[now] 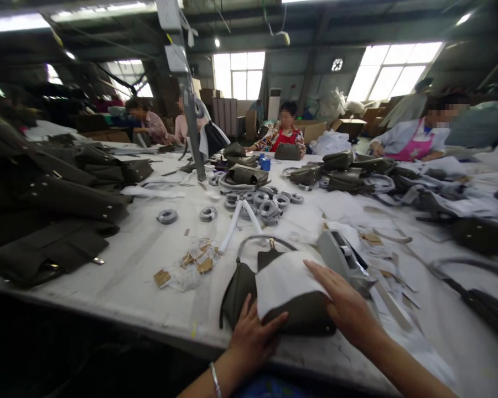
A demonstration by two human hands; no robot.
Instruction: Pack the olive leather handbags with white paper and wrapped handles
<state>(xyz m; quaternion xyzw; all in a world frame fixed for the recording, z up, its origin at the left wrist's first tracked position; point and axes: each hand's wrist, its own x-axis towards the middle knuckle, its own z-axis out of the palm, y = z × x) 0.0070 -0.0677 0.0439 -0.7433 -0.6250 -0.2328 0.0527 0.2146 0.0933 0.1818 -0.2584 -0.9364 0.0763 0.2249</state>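
Observation:
A dark olive handbag [301,315] lies at the table's near edge, with a white sheet [282,276] draped over its body. Its handle [269,237], wrapped in pale material, arches at the far side. My left hand [255,331] rests with fingers spread on the bag's near left part, thumb towards the sheet. My right hand [340,298] lies with straight fingers along the sheet's right edge and the bag's right end. Just beyond my right hand stands a grey tape dispenser [342,257].
Dark bags [66,193] are heaped on the left, and more bags [357,171] at the back right. Wrapped coils [269,207] lie mid-table near small brown tags in clear bags [197,260]. A metal post [193,121] rises from the table. Several people [288,135] sit across it.

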